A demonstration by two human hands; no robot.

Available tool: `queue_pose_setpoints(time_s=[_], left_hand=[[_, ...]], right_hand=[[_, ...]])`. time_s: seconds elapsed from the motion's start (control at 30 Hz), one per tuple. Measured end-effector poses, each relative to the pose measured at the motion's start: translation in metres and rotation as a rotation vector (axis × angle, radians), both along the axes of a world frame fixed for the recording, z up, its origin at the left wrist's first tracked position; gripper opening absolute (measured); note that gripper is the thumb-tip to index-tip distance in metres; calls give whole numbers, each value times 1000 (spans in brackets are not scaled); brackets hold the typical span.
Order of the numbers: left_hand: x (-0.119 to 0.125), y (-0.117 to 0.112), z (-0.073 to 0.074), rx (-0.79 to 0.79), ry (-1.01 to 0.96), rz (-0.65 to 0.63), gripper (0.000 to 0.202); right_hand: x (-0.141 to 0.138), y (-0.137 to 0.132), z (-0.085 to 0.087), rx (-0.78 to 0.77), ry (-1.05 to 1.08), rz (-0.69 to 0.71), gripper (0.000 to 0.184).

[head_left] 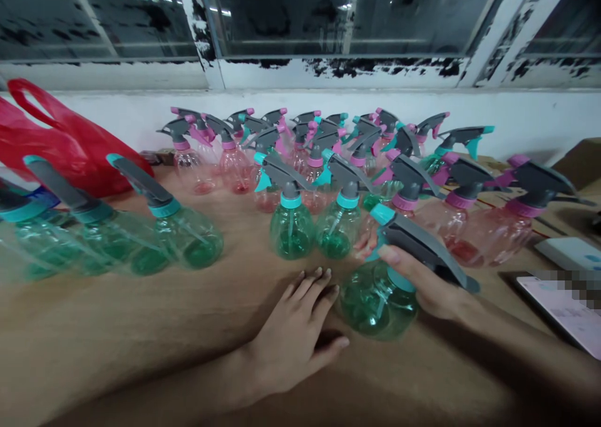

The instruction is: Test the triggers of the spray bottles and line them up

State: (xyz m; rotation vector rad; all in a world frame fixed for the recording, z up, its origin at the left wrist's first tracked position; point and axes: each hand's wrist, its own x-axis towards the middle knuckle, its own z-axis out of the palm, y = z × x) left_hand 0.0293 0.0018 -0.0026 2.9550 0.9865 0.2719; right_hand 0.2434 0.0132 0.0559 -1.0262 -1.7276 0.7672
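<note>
My right hand (422,283) is wrapped round the neck of a green spray bottle (375,308), which has a teal collar and a grey trigger head. The bottle leans slightly, and I cannot tell whether its base touches the table. Just left of it, my left hand (295,333) lies palm down on the wooden table (225,314), fingers stretched out and holding nothing. Beyond my hands two more green spray bottles (292,230) stand side by side. A pink spray bottle (493,226) and others like it are to the right.
Several pink and green spray bottles crowd the back by the wall (117,114). More green bottles (188,239) stand at the left, before a red plastic bag (70,139). A phone or tablet (558,308) and a white box (570,252) lie at the right edge.
</note>
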Motion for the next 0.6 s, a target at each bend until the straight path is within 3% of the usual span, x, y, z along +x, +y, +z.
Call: queue_pose_setpoints(time_s=[0.13, 0.33, 0.6], left_hand=[[0, 0, -1, 0, -29, -6, 59], [1, 0, -1, 1, -50, -5, 58], [0, 0, -1, 20, -41, -13, 58]], right_hand=[[-3, -1, 10, 27, -15, 0, 30], [-2, -2, 7, -29, 56, 132, 32], [-8, -4, 15, 9, 38, 110, 33]])
